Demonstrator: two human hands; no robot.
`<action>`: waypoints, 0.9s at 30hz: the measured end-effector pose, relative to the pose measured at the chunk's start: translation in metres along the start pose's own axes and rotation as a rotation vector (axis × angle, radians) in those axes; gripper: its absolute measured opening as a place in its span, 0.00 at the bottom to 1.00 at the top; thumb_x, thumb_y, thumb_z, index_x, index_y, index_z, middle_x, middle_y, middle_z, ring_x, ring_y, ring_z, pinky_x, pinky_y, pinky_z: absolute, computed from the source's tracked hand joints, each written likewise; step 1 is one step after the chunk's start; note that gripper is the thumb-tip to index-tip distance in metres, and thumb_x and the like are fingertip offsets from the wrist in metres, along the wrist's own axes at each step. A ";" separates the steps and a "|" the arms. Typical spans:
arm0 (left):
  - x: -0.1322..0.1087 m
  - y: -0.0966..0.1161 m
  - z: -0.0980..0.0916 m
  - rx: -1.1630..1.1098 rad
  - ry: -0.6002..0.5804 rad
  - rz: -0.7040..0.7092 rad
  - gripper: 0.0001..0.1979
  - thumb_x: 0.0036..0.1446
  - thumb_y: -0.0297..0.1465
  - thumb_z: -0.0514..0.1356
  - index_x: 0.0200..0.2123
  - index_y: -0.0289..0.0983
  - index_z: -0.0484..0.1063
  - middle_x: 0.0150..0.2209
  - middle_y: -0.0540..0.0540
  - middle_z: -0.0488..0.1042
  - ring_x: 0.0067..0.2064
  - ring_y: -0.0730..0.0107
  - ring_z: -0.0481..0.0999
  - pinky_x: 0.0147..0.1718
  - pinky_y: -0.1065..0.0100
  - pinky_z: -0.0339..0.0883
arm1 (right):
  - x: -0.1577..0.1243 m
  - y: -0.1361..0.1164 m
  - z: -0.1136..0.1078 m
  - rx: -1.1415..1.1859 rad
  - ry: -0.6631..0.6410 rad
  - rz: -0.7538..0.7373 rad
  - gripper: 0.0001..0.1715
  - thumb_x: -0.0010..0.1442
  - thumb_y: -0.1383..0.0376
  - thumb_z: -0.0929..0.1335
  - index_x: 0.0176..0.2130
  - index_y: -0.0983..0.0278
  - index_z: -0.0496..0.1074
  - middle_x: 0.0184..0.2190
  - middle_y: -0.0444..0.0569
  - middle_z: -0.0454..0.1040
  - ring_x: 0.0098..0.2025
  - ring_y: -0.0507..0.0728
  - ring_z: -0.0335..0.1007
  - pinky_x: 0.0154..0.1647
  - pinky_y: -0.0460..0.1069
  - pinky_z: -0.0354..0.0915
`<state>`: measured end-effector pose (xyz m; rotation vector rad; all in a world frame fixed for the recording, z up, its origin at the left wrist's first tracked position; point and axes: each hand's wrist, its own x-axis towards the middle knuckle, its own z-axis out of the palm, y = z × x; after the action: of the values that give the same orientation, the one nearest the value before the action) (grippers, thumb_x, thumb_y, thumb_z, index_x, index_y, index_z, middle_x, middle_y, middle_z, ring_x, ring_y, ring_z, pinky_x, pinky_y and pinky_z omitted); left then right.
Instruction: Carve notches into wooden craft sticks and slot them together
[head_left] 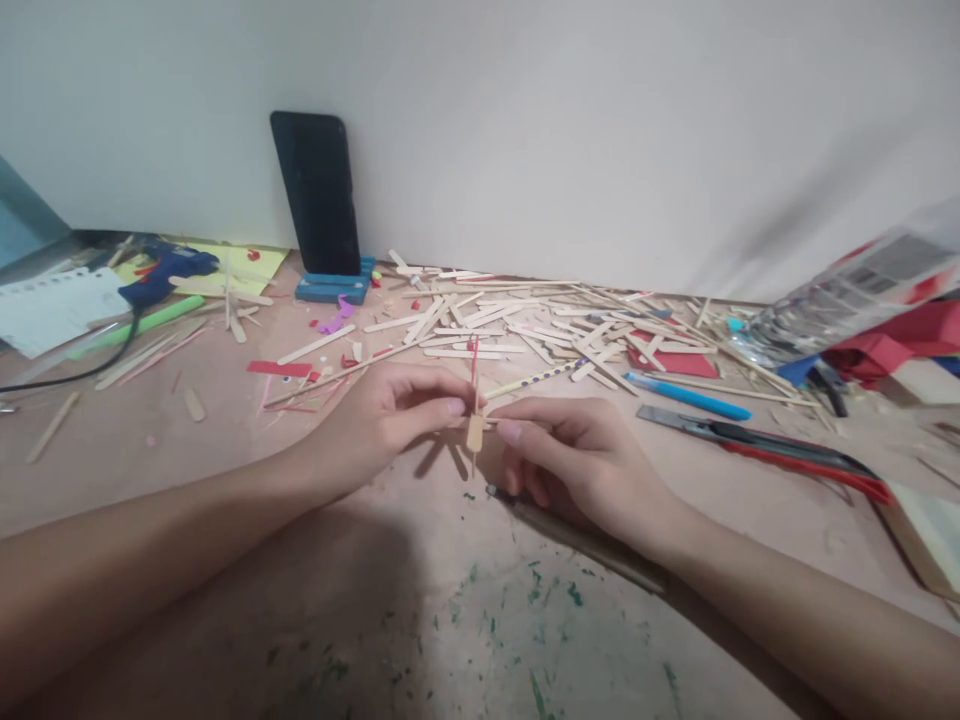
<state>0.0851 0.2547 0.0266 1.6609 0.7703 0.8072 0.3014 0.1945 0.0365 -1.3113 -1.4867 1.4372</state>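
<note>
My left hand and my right hand meet at the middle of the table, fingertips pinched together on a small craft piece. It is made of a thin upright stick with a red strip at the top and a short rounded wooden piece at the bottom. Both hands grip it from either side, a little above the brown table surface. A pencil-like stick lies under my right wrist.
A heap of wooden craft sticks spreads behind the hands. A black phone leans on the wall on a blue stand. A blue glue gun lies far left; a blue pen, a cutter and a plastic bottle lie right.
</note>
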 end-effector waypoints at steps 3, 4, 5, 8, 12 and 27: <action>0.000 0.000 0.000 -0.017 -0.005 -0.035 0.06 0.60 0.30 0.65 0.38 0.38 0.83 0.42 0.44 0.82 0.46 0.61 0.80 0.44 0.64 0.75 | 0.001 0.001 0.002 0.126 0.013 0.038 0.22 0.67 0.53 0.72 0.28 0.64 0.75 0.21 0.45 0.72 0.21 0.50 0.61 0.22 0.47 0.55; -0.001 0.000 0.000 -0.030 -0.013 -0.043 0.07 0.60 0.30 0.65 0.40 0.37 0.83 0.43 0.43 0.81 0.46 0.60 0.80 0.42 0.65 0.75 | 0.002 0.001 0.003 0.153 0.022 0.048 0.21 0.66 0.53 0.72 0.28 0.64 0.75 0.20 0.45 0.72 0.21 0.50 0.61 0.22 0.48 0.55; -0.001 0.000 0.001 -0.046 -0.022 -0.050 0.07 0.60 0.31 0.66 0.41 0.37 0.83 0.44 0.42 0.81 0.47 0.59 0.80 0.41 0.64 0.75 | 0.002 0.001 0.003 0.167 0.030 0.055 0.20 0.65 0.53 0.72 0.29 0.64 0.76 0.20 0.45 0.72 0.21 0.50 0.62 0.22 0.47 0.55; -0.002 -0.001 0.000 -0.070 -0.043 -0.043 0.08 0.61 0.30 0.66 0.42 0.37 0.83 0.45 0.42 0.81 0.50 0.57 0.80 0.45 0.62 0.76 | 0.003 -0.001 0.002 0.118 0.050 0.060 0.17 0.65 0.54 0.72 0.34 0.65 0.79 0.18 0.43 0.72 0.18 0.50 0.59 0.19 0.47 0.52; -0.003 -0.002 -0.003 -0.036 -0.042 0.020 0.08 0.63 0.30 0.63 0.41 0.38 0.84 0.46 0.44 0.82 0.50 0.60 0.80 0.54 0.61 0.73 | 0.003 -0.003 0.001 -0.025 0.054 -0.002 0.17 0.68 0.57 0.70 0.32 0.65 0.79 0.18 0.42 0.70 0.18 0.49 0.57 0.18 0.46 0.51; 0.000 -0.002 0.005 -0.064 0.019 -0.012 0.06 0.56 0.27 0.71 0.39 0.37 0.83 0.42 0.45 0.82 0.45 0.64 0.80 0.43 0.68 0.77 | 0.004 0.003 0.002 0.039 -0.044 -0.019 0.21 0.72 0.56 0.69 0.30 0.64 0.72 0.21 0.41 0.69 0.21 0.48 0.59 0.22 0.46 0.53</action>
<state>0.0887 0.2525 0.0242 1.5921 0.7591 0.8325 0.2986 0.1975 0.0329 -1.2467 -1.4887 1.4845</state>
